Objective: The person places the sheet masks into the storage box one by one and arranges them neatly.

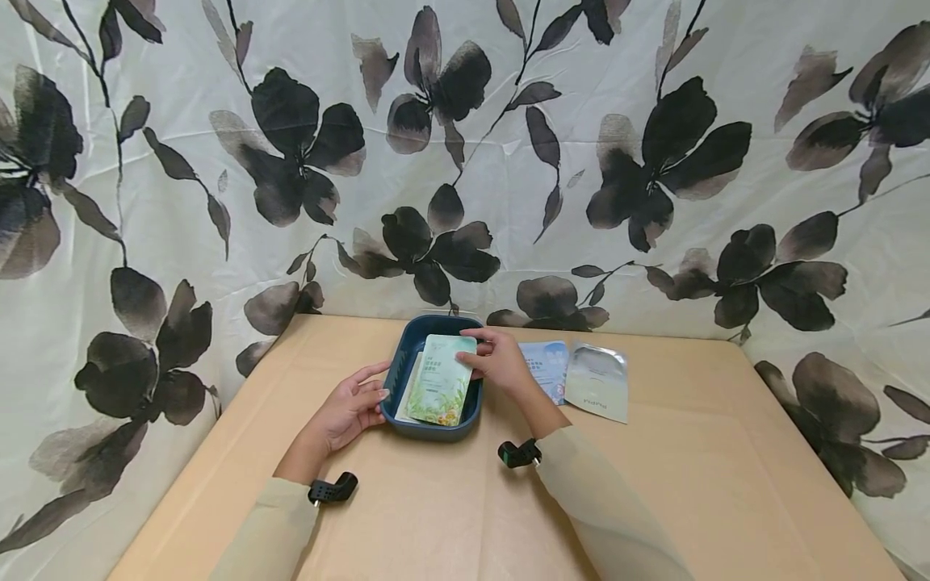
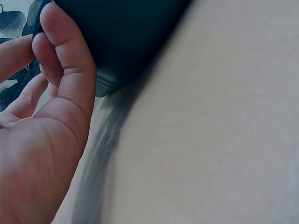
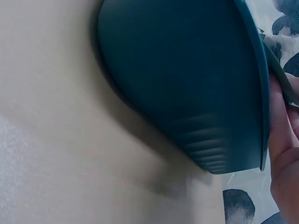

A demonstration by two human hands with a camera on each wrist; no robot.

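A dark blue plastic basket (image 1: 429, 433) stands on the table. My left hand (image 1: 351, 411) is at its left side, with thumb and fingers holding the rim. In the left wrist view the left fingers (image 2: 70, 70) lie against the wall of the basket (image 2: 121, 32). My right hand (image 1: 504, 367) reaches over the right rim and pinches the upper right edge of a green face mask packet (image 1: 439, 379) with a flower print. That packet is tilted inside the basket, over a paler packet (image 1: 403, 395). In the right wrist view the right hand (image 3: 285, 149) is beside the rim.
Right of the basket lie a blue packet (image 1: 548, 367), partly behind my right arm, and a silver and pale green packet (image 1: 597, 383). The tan table (image 1: 450, 516) ends at a floral curtain (image 1: 538, 202) behind. Each wrist wears a black camera strap (image 1: 333, 488).
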